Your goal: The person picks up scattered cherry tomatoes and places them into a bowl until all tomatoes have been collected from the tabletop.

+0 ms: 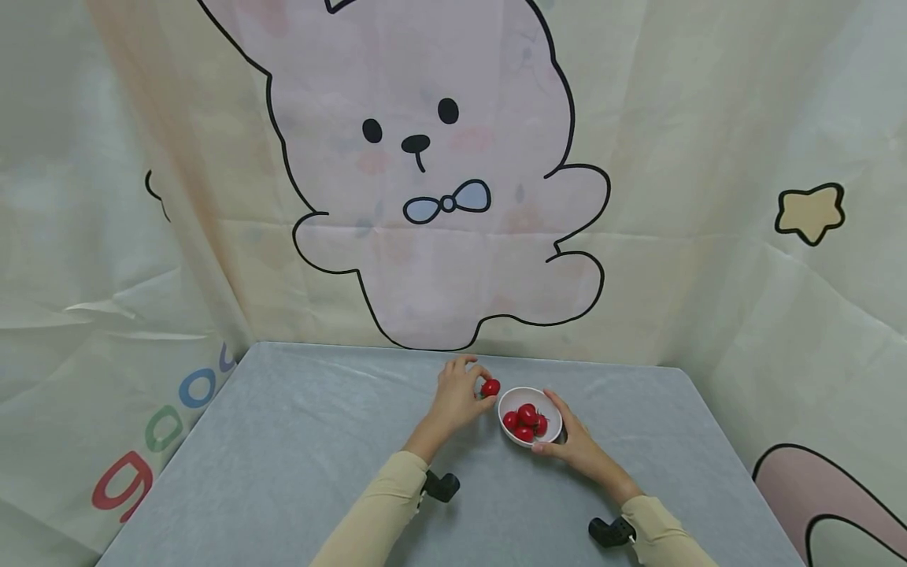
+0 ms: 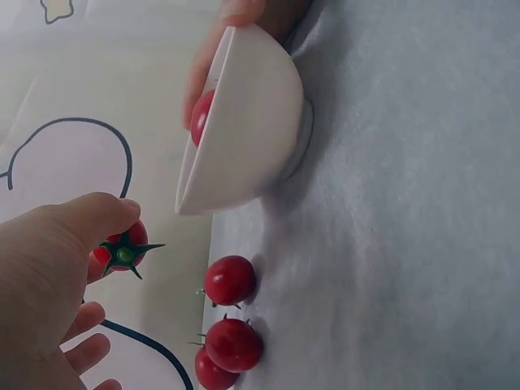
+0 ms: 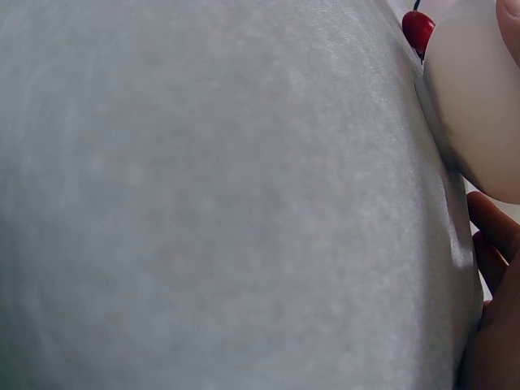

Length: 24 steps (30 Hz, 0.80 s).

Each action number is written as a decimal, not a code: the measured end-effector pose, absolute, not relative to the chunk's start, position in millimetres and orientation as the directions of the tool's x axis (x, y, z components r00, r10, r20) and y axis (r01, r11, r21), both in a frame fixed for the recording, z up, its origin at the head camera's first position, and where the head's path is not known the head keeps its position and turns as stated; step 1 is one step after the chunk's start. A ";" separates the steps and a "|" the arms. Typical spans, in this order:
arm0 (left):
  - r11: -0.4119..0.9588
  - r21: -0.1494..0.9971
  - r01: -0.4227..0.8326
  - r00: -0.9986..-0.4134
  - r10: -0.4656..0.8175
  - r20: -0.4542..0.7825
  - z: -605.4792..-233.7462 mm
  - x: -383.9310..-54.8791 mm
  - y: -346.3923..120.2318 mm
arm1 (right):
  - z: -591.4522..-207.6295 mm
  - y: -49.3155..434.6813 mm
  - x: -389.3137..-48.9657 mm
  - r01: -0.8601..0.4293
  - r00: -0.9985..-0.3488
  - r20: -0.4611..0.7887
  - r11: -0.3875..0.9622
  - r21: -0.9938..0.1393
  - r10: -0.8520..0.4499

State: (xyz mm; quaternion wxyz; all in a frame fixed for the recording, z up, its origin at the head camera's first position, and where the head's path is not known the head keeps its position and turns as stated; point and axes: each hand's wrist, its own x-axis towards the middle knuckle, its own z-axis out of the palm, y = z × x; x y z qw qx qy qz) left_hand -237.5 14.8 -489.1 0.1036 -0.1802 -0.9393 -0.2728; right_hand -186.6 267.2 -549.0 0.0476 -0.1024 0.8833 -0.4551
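My left hand (image 1: 457, 395) pinches a cherry tomato (image 1: 491, 387) between thumb and index finger, just left of a white bowl (image 2: 256, 122). A green star-shaped calyx shows on that tomato in the left wrist view. Several red cherry tomatoes (image 1: 527, 414) lie inside the bowl. My right hand (image 1: 579, 447) grips the bowl from the right, thumb at the near side and fingers at the far side. Three loose tomatoes (image 2: 230, 280) rest on the table near the bowl in the left wrist view; in the head view my left hand hides them.
A grey-blue cloth covers the table (image 1: 319, 441). Behind it hangs a pale curtain (image 1: 673, 118) with a cartoon animal print, and similar curtains stand at both sides. Black wrist devices (image 1: 442, 487) sit on both forearms.
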 end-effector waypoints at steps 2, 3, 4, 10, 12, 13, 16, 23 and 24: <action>0.784 0.470 0.407 -0.908 0.290 0.302 -488.4 -237.9 17.0 | -548.8 267.5 -186.5 -0.137 -0.975 0.012 0.561 -0.816 -0.221; 0.783 0.466 0.413 -0.905 0.294 0.307 -488.3 -237.8 18.3 | -548.6 267.7 -186.4 -0.138 -0.975 0.013 0.561 -0.816 -0.221; 0.783 0.461 0.418 -0.902 0.298 0.313 -488.2 -238.0 19.6 | -548.3 267.7 -186.2 -0.139 -0.975 0.014 0.560 -0.817 -0.221; 0.782 0.468 0.412 -0.907 0.302 0.293 -487.5 -238.4 28.3 | -548.9 267.7 -186.5 -0.122 -0.976 -0.005 0.573 -0.810 -0.216; 0.785 0.468 0.407 -0.910 0.303 0.283 -486.9 -238.1 30.9 | -549.7 268.0 -186.7 -0.117 -0.977 -0.013 0.579 -0.807 -0.215; 0.785 0.470 0.404 -0.911 0.303 0.278 -486.5 -237.8 32.2 | -549.9 268.2 -186.6 -0.115 -0.977 -0.015 0.581 -0.805 -0.214; 0.783 0.471 0.407 -0.911 0.311 0.270 -485.1 -236.7 35.9 | -550.3 268.4 -186.7 -0.113 -0.977 -0.014 0.580 -0.807 -0.211; 0.787 0.457 0.414 -0.908 0.323 0.266 -481.2 -231.8 43.9 | -549.2 267.9 -186.5 -0.127 -0.976 -0.001 0.575 -0.809 -0.218; 0.790 0.454 0.412 -0.909 0.323 0.264 -481.1 -231.2 44.7 | -549.4 267.7 -186.7 -0.129 -0.976 -0.001 0.574 -0.808 -0.220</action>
